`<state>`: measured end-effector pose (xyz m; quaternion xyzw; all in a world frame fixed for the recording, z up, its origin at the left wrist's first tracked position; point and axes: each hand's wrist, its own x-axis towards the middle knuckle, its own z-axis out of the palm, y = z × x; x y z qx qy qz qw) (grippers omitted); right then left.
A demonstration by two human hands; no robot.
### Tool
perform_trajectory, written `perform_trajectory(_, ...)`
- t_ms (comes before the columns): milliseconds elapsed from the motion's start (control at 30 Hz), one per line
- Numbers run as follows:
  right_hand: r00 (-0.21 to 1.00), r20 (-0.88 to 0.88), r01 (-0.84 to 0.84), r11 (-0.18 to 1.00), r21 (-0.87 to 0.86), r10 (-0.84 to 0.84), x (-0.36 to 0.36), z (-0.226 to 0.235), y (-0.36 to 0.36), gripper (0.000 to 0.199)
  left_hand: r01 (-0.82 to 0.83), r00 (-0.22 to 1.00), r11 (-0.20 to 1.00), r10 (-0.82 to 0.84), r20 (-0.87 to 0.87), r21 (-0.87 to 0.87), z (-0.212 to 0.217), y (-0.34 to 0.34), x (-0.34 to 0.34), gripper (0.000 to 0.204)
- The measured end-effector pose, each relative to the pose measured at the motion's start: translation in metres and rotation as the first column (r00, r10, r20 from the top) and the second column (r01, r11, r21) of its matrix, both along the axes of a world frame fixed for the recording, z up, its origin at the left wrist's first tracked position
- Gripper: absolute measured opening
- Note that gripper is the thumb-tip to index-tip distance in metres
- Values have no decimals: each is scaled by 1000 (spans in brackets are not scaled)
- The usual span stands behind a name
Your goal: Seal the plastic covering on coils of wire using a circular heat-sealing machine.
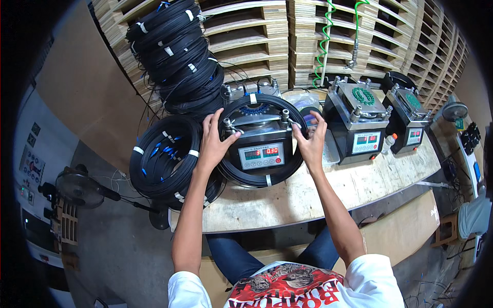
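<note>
A person sits at a wooden desk (318, 190) with both arms stretched out. In front of them stands a grey machine (259, 143) with a small screen that shows red numbers. A ring of black cable (257, 177) lies around the machine, with strips of white tape on it.

The left hand (213, 141) rests on the left side of the ring. Its fingers are spread and curl over the cable near a metal post. The right hand (310, 138) is on the right side of the ring. Its fingers bend around the cable there and pinch it lightly. Both hands are partly open, not closed tight.

Just to the left of the machine lies a stack of cable rings (164, 156) with little blue ends showing inside. Behind it leans a taller pile of black cable rings (177, 56). To the right stand two more machines (380, 118) with green tops. Wooden pallets (308, 36) are stacked behind the desk, and a green curly hose (324, 43) hangs in front of them.
</note>
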<state>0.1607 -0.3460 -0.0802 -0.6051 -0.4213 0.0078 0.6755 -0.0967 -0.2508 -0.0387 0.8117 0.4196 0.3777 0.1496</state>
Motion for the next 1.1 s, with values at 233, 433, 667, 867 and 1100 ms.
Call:
perform_trajectory(233, 997, -34, -74, 997, 36, 75, -6, -11, 9, 13, 8, 997, 996, -15, -78, -85, -2, 6, 7, 90)
perform_trajectory(433, 983, -100, -151, 988, 21, 152, 5, -13, 12, 11, -35, 994, 991, 21, -106, -130, 0, 5, 9, 93)
perform_trajectory(667, 911, 118, -391, 919, -56, 395, -41, -6, 20, 22, -22, 999, 990, 18, -26, -136, -1, 10, 7, 91)
perform_trajectory(867, 957, 235, -202, 972, 119, 170, -39, 42, 43, 11, 4, 1000, 990, -8, -23, -144, -2, 12, 2, 90)
perform_trajectory(1100, 341, 771, -167, 841, -514, 538, 15, 131, 190, 23, 64, 994, 978, -46, 96, -198, -4, 8, 2, 79)
